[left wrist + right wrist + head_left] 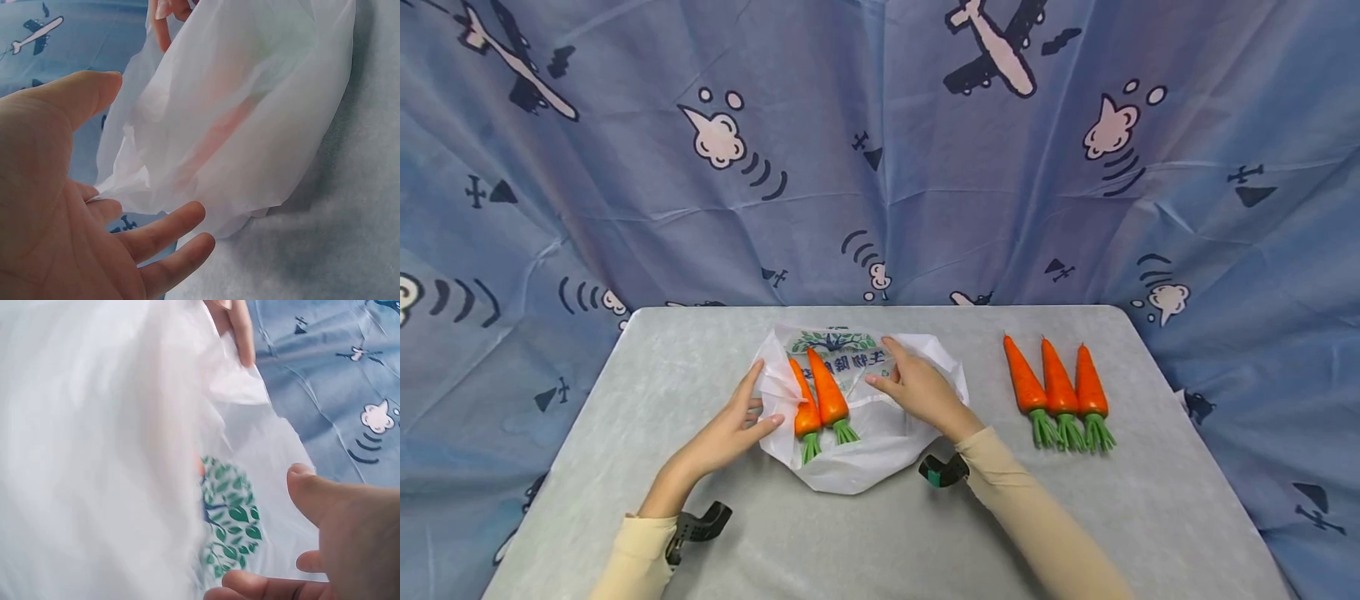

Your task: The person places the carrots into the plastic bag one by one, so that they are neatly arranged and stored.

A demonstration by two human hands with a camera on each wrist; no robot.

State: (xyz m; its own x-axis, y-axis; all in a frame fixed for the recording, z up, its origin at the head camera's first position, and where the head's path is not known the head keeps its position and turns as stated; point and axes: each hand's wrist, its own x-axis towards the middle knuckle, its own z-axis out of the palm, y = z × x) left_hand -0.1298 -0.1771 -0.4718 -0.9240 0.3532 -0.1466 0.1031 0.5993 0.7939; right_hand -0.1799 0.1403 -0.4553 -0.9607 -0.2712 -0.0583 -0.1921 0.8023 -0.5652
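Observation:
A white plastic bag (865, 467) printed with a green tree and dark lettering lies spread on the table, its mouth wide. Two carrots (827, 387) with green tops lie inside it, tips pointing away; the bag's film partly covers the left carrot (807, 412). My left hand (726, 433) is at the bag's left edge, thumb and fingers spread, the film touching its fingers (164, 236). Over the bag's right part my right hand (925, 392) has its index finger extended onto the film. Orange shows faintly through the bag (275, 144) in the left wrist view.
Three more carrots (1060, 387) lie side by side on the grey-white table (1157, 517), right of the bag. A blue curtain (880, 167) with airplane prints hangs behind the table. Both wrists wear black camera mounts (700, 525).

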